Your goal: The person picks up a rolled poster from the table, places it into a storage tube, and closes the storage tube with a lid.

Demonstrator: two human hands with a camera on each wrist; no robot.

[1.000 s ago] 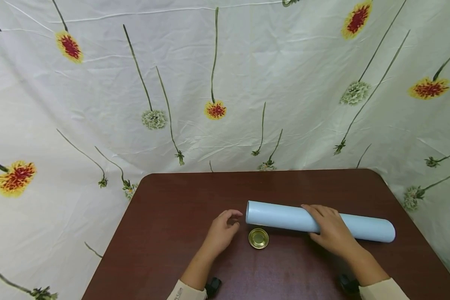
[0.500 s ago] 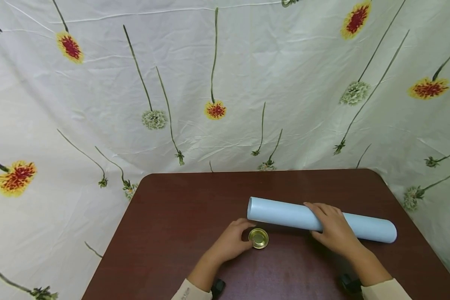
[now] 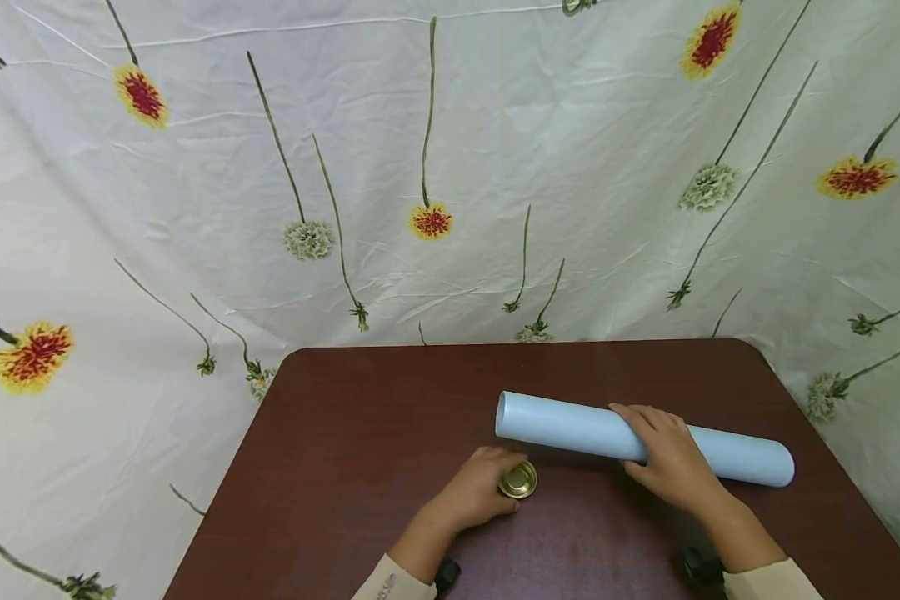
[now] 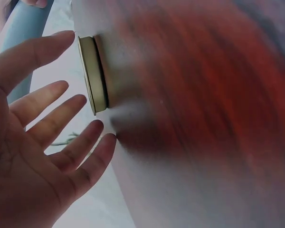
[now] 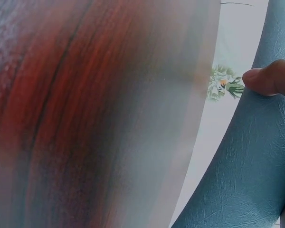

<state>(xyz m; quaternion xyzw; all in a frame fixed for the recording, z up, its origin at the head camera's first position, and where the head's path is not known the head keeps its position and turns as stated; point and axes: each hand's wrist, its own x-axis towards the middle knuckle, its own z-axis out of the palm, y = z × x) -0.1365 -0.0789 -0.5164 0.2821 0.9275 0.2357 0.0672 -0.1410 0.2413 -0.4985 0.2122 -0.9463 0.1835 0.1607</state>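
Head view: the blue roll (image 3: 562, 424) is clamped by the right hand (image 3: 667, 462); the gold-coloured tin (image 3: 519, 480), on the table (image 3: 375, 433), is bracketed by the left hand (image 3: 474, 492), thumb and fingers apart — contact cannot be told. The tin's sides are best pinched evenly.

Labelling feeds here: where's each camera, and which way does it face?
Head: on the head, facing forward and down at table, blue tube, gold tin; left hand, right hand, sleeves show.
Left wrist: on that wrist, facing the gold tin; left hand and part of right hand show.
Right wrist: on that wrist, facing table and blue tube; thumb shows.
Shared by head and left wrist: gold tin, left hand.
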